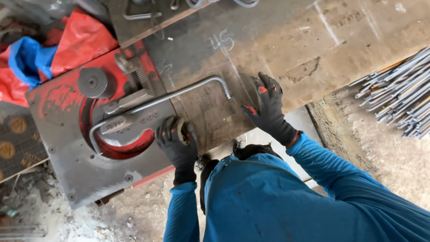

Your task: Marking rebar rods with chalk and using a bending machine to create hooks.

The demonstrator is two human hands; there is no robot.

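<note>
A thin steel rod (pixel 179 93) lies across a red bar-bending machine (pixel 67 112) and the wooden bench top (pixel 313 40). The rod has a bent end near the bench's front and curves around the machine's lower left side. My left hand (pixel 178 142), in a dark worn glove, rests on the machine's grey plate by its curved red slot, just below the rod. My right hand (pixel 266 105), gloved too, lies with fingers spread on the bench next to the rod's bent end. Whether either hand touches the rod is unclear. Blue sleeves cover both arms.
A grey round roller (pixel 92 82) sits on the machine's top. Several straight steel rods (pixel 398 92) are piled on the ground at the right. A red and blue tarp (pixel 49 49) lies at the upper left. Bent steel pieces (pixel 139 16) lie on the far board. Below is dusty concrete floor (pixel 125 219).
</note>
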